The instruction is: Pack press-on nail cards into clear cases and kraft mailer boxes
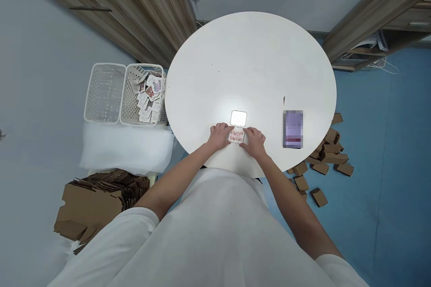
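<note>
A small clear plastic case (pixel 236 135) lies on the white oval table (pixel 249 63) close to its near edge. Its lid (pixel 239 118) is folded back away from me and reflects bright light. Inside the base is a white and pink pattern in rows; I cannot make out whether it is a printed card or separate pieces. My left hand (pixel 219 136) grips the left side of the case, thumb at the near corner. On the opposite side, my right hand (pixel 254 141) holds the right edge with thumb and fingers.
A purple blurred item (pixel 293 129) lies to the right on the table. Left of the table, a white basket (pixel 124 98) holds printed cards and another (pixel 88 94) clear plastic pieces. Flattened cardboard (pixel 90 206) is stacked below. Small brown boxes (pixel 333 158) litter the blue floor at right.
</note>
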The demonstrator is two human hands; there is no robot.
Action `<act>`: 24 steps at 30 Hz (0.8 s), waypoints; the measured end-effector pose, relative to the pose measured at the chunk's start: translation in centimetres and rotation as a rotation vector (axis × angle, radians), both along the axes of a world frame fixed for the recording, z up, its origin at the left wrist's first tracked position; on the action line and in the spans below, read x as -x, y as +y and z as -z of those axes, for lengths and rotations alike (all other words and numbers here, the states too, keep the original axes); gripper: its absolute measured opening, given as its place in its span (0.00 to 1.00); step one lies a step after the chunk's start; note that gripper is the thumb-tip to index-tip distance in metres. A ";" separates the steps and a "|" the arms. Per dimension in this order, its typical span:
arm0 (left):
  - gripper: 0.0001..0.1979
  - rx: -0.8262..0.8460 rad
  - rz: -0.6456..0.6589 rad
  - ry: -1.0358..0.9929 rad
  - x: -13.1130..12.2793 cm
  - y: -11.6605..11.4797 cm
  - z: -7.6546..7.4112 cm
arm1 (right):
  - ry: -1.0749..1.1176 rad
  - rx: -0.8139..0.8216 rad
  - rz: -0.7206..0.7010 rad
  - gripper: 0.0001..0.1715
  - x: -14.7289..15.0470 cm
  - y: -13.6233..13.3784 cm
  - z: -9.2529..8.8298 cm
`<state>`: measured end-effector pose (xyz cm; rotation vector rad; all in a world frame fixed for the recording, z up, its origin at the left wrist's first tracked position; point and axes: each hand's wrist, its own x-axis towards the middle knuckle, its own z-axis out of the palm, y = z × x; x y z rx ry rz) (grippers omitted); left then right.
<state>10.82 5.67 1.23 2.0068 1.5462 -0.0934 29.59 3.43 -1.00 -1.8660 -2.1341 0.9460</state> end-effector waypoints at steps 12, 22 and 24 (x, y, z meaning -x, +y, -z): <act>0.31 0.022 -0.006 -0.009 0.2 -0.1 0.1 | -0.007 0.008 -0.007 0.35 0.0 0.3 0.0; 0.34 0.022 -0.003 -0.006 0.2 -0.3 0.4 | -0.010 -0.001 0.004 0.37 0.1 0.0 0.1; 0.36 0.028 -0.014 -0.015 0.2 -0.3 0.4 | -0.006 -0.003 0.011 0.40 0.2 -0.1 0.1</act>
